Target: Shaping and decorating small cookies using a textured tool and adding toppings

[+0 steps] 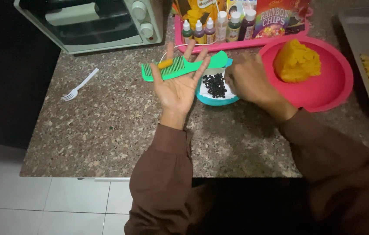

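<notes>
The left hand (176, 89) is lying palm-up, fingers (188, 50) spread, carrying a green comb (184, 66) with a small orange dough roll (165, 64) on its teeth. At three o'clock, the right hand (247, 78) is curling closed over the blue bowl (216, 100) of black beads (215, 85); whether it is pinching any, I cannot tell. Further at three o'clock, orange dough (296, 61) is sitting in a red bowl (323, 93) on the surface (106, 126).

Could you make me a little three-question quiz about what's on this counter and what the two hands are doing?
1. True or false: the left hand lies palm up with a green comb across its fingers.
2. What sits on the comb's teeth? A) a black bead B) a small orange dough roll C) a fork
3. Which hand is at the blue bowl of small black pieces?

Key
1. True.
2. B. The white plastic fork lies apart on the granite counter.
3. The right hand, at the bowl's rim, beside the pink bowl holding an orange dough lump.
</notes>
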